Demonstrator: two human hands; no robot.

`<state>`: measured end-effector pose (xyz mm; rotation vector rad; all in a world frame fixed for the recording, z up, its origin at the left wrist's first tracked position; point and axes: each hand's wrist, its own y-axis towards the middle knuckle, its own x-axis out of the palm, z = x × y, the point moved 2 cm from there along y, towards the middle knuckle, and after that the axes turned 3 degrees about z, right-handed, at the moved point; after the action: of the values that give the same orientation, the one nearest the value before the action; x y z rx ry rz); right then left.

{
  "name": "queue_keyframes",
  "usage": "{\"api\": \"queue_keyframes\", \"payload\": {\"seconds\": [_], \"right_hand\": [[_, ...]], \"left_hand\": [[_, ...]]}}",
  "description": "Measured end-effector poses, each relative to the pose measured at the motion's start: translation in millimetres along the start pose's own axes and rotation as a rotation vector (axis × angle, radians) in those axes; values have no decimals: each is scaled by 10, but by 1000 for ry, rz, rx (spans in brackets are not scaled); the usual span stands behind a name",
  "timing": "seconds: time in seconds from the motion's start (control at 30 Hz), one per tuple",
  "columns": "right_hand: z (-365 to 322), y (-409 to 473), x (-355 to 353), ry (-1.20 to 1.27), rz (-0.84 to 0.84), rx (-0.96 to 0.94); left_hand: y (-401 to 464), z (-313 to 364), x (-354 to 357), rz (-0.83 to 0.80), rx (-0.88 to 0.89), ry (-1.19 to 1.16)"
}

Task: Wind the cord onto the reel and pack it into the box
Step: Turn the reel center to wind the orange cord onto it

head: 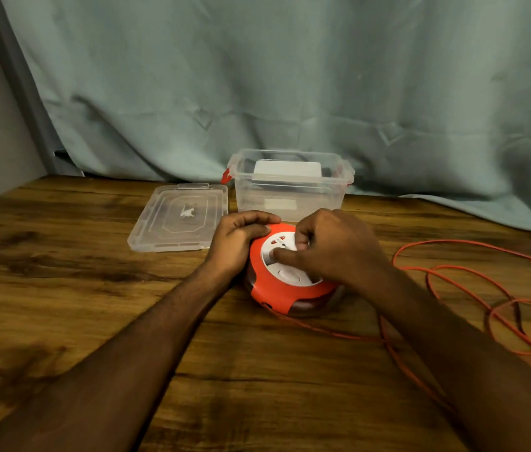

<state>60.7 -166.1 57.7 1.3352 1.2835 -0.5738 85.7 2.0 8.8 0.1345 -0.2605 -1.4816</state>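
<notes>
- Cord lies mostly unwound, looping loose toward the tabletop's right edge, one strand running back into the reel at mid-table.
- Your left hand grips the reel's orange rim, steadying it.
- Your right hand pinches the white centre dial, thumb pressed on its face: winding looks barely begun.
- Next, I'd judge, turn that dial steadily and keep the loops from snagging.
- Box waits open near the far edge, lid flat just beside it.
</notes>
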Motion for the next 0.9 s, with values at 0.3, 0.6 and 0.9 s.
{"api": "queue_keyframes", "payload": {"seconds": [0.3,0.6,0.9], "right_hand": [[419,54,-175,358,-353,-226],[293,-4,-152,208,-221,-201],[122,-37,-16,58,-90,-194]], "left_hand": [[1,-2,22,-4,6,-2],[2,-22,8,-14,6,-3],[7,-33,14,-5,2,8]]}}
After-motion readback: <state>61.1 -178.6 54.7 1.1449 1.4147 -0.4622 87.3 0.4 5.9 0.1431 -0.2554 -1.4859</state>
